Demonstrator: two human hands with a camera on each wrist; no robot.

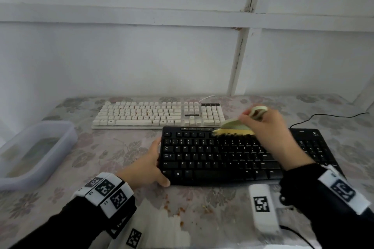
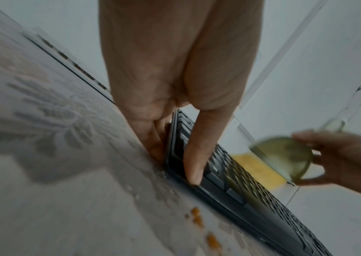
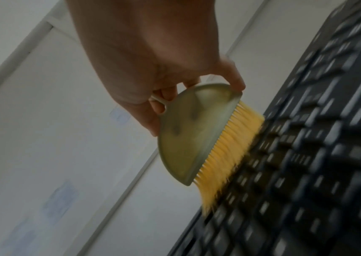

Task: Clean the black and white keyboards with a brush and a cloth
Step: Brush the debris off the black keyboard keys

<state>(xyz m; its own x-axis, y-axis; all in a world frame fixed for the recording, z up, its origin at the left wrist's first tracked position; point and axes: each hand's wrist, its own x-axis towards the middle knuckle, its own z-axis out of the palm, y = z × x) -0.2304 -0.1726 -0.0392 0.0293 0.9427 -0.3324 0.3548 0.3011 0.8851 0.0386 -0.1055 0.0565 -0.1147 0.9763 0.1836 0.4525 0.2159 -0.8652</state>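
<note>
The black keyboard lies in front of me on the flowered tablecloth, the white keyboard just behind it. My right hand grips a pale green brush with yellow bristles, which touch the black keyboard's top rows. In the right wrist view the brush is held by its loop handle and the bristles press on the blurred keys. My left hand holds the black keyboard's left end, thumb on its top edge and fingers down its side. No cloth is in sight.
A clear plastic tub holding water stands at the left. Orange crumbs lie on the tablecloth before the black keyboard. A black cable trails off to the right. The white wall rises right behind the table.
</note>
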